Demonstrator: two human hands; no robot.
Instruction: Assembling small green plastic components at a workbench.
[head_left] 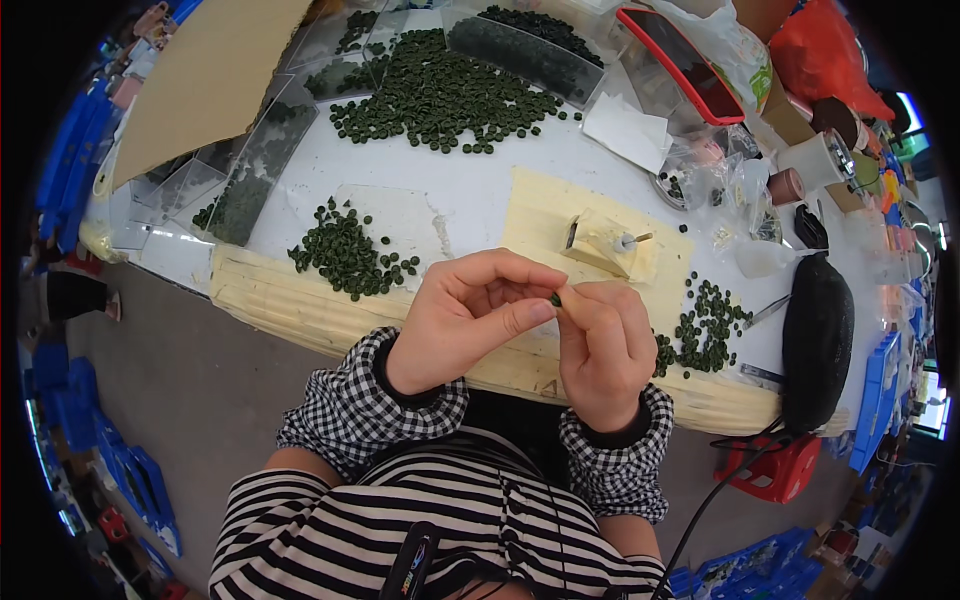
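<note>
My left hand [475, 315] and my right hand [608, 345] meet above the table's front edge. Pinched between their fingertips is a small dark green piece [556, 299], mostly covered by the fingers. Both hands are closed on it. Left of my left hand lies a small heap of dark green round pieces [345, 250], some of them cone-shaped. A scattered group of green pieces [708, 325] sits right of my right hand. Just beyond the hands, a tape-wrapped block [605, 245] with a metal pin stands on a yellowish sheet [530, 215].
A large pile of green discs [430, 95] spreads at the back, beside clear plastic boxes [265, 165] and cardboard [215, 75]. At right are a red-framed phone [690, 65], a white paper [628, 132], plastic bags, a long black padded object [818, 340] and a red stool [770, 470].
</note>
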